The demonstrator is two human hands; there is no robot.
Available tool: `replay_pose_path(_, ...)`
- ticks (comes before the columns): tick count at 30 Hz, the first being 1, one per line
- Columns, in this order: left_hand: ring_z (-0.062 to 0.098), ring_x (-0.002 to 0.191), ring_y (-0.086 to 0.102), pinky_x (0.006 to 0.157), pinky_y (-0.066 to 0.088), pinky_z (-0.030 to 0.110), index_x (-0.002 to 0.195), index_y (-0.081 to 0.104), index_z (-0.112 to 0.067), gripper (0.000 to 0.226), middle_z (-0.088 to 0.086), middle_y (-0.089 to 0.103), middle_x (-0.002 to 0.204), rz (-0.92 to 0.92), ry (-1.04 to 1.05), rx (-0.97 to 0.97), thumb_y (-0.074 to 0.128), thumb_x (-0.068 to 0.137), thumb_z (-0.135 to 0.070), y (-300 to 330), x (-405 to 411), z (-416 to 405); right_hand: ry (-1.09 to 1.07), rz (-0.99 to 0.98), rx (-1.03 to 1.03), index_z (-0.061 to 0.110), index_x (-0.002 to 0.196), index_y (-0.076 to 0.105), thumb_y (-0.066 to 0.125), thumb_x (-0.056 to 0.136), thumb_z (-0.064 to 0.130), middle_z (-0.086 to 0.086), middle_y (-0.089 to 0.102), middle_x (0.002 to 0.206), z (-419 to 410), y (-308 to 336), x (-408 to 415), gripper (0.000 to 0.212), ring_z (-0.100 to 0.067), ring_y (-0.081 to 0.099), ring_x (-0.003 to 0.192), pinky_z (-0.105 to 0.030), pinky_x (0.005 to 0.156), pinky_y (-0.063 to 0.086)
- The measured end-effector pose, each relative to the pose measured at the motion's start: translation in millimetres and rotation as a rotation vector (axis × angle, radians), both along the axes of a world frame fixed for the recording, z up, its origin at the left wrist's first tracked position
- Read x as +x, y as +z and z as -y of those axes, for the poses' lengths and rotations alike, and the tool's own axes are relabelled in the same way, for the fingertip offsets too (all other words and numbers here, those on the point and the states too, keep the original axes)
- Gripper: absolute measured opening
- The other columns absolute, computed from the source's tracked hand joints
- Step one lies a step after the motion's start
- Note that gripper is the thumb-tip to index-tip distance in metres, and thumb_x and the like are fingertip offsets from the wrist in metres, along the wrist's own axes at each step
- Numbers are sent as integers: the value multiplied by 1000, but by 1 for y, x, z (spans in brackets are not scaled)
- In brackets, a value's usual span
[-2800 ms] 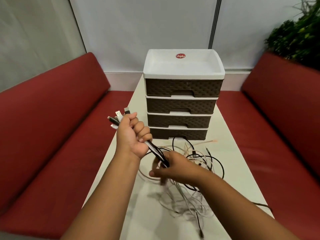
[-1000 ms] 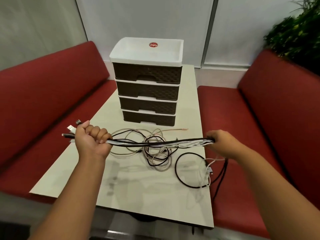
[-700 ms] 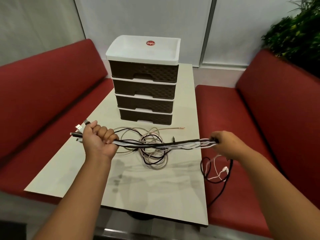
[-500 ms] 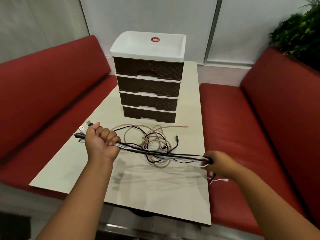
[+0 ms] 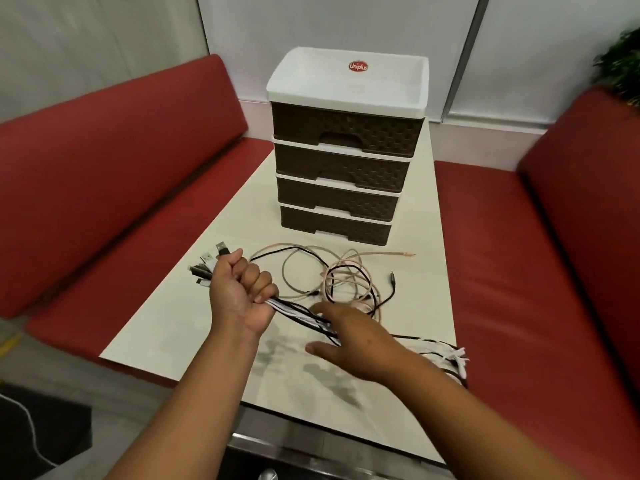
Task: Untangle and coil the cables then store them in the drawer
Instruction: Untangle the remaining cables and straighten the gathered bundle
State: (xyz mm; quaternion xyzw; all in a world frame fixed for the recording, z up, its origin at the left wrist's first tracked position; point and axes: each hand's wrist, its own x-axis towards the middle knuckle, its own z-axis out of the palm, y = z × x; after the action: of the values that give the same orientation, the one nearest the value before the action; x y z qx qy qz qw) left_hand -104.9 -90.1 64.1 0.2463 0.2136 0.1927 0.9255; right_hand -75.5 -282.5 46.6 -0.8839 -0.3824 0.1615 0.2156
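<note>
My left hand (image 5: 239,294) is fisted around a bundle of black and white cables (image 5: 298,314), with their USB plugs (image 5: 211,261) sticking out above the fist. The bundle runs right across the table, and its free ends (image 5: 450,355) hang over the right edge. My right hand (image 5: 356,344) hovers over the bundle's middle with fingers spread, holding nothing. A loose tangle of beige and black cables (image 5: 343,282) lies on the table behind the hands. The brown drawer unit (image 5: 346,168) with a white top stands at the far end, all drawers shut.
The cream table (image 5: 194,327) stands between two red benches, the left bench (image 5: 104,174) and the right bench (image 5: 540,258). A green plant (image 5: 620,64) is at the far right. A dark object with a white cord (image 5: 31,434) lies on the floor at lower left.
My right hand slid along the bundle to its far end, let go, and came back toward the left hand. The bundle's ends now hang over the table's right edge.
</note>
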Motion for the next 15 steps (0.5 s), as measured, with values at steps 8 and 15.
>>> replay_pose_path(8,9,34,14,33,13,17,49,24,-24,47,-7,15,41,-88,-61,-30,45,92,-23,-25,6,-52,-86,77,-98,23,87,47,39,97,56,-4,66,88,-33,-43,6,35,-28,60,84,-37,66,42)
replay_pose_path(15,9,32,14,36,10,19,47,26,-25,48,-7,15,40,-146,-178,-31,44,91,-23,-36,30,-82,-152,162,-135,17,97,52,40,99,48,-11,67,93,-61,-61,11,34,-36,60,87,-35,60,29)
